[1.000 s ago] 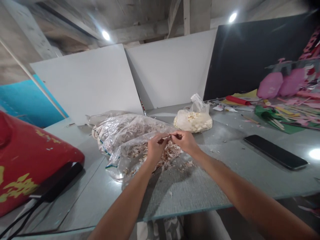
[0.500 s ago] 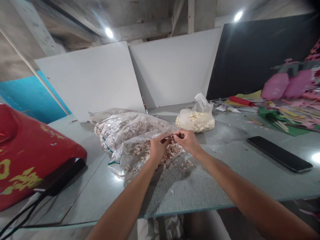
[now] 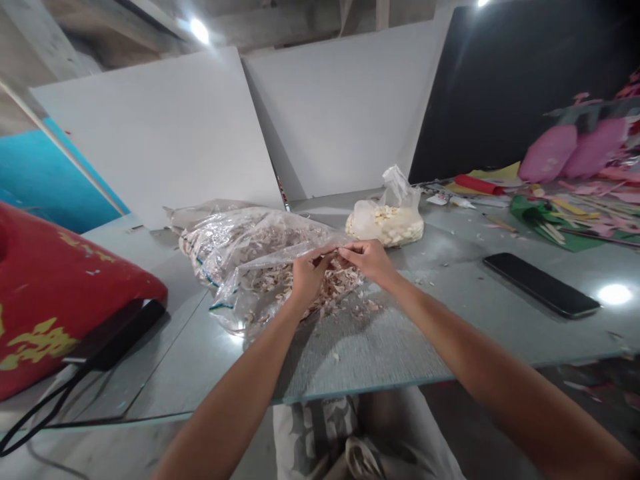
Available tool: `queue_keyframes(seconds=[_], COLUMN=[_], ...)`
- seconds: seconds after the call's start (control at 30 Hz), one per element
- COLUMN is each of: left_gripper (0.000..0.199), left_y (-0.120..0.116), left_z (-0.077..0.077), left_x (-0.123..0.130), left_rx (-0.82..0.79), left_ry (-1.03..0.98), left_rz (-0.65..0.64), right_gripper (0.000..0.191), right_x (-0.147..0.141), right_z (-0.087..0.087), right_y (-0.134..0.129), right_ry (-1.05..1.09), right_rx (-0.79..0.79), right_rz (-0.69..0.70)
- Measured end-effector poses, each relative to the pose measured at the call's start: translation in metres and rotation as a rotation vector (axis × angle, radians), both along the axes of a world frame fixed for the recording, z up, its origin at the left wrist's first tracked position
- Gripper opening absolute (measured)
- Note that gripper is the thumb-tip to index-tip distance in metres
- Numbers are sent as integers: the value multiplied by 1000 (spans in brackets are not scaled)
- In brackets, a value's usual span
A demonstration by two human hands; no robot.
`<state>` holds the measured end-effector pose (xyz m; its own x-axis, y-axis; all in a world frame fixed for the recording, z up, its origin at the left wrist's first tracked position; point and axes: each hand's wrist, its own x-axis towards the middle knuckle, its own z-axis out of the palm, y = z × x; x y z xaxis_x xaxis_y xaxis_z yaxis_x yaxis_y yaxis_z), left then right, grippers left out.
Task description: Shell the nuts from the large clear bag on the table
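My left hand [image 3: 311, 270] and my right hand [image 3: 370, 259] meet fingertip to fingertip over a heap of pale, brownish shavings or peelings [image 3: 337, 287]. Both have their fingers pinched together, and whatever sits between the tips is too small to make out. The heap spills from the mouth of a large clear plastic bag [image 3: 260, 237], which lies to the left and behind. Just beyond my right hand stands a smaller clear bag [image 3: 390, 223] holding many cream-coloured pieces.
A red container [image 3: 75, 287] with yellow marks and a black device [image 3: 130, 333] with cables are on the left. On the right lie a black phone [image 3: 540, 283], green sheet [image 3: 580, 241], red roll [image 3: 479, 185] and pink bags [image 3: 550, 152]. Boards [image 3: 345, 113] lean behind the table [image 3: 370, 360].
The view has tilted down somewhat, so the table and its objects appear higher in the picture. Both hands remain together over the heap, with only slight finger movement.
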<state>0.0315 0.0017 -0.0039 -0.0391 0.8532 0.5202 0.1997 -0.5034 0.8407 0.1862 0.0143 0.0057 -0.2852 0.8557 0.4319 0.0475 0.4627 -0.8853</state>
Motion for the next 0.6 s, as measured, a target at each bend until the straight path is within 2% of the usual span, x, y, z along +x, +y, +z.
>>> queue_keyframes(seconds=[0.27, 0.4, 0.5, 0.6], left_gripper=[20, 21, 20, 19], left_y=[4, 7, 6, 2], left_z=[-6, -11, -10, -6], left_x=[-5, -6, -5, -2], left_rx=[39, 29, 23, 25], left_ry=[100, 63, 46, 28], left_rz=[31, -10, -28, -43], right_gripper=[22, 18, 16, 15], right_x=[-4, -10, -15, -15], right_z=[2, -1, -3, -3], right_y=[-6, -7, -6, -6], right_ry=[-154, -228, -278, -270], right_rx=[103, 130, 163, 167], right_rz=[-89, -211, -307, -345])
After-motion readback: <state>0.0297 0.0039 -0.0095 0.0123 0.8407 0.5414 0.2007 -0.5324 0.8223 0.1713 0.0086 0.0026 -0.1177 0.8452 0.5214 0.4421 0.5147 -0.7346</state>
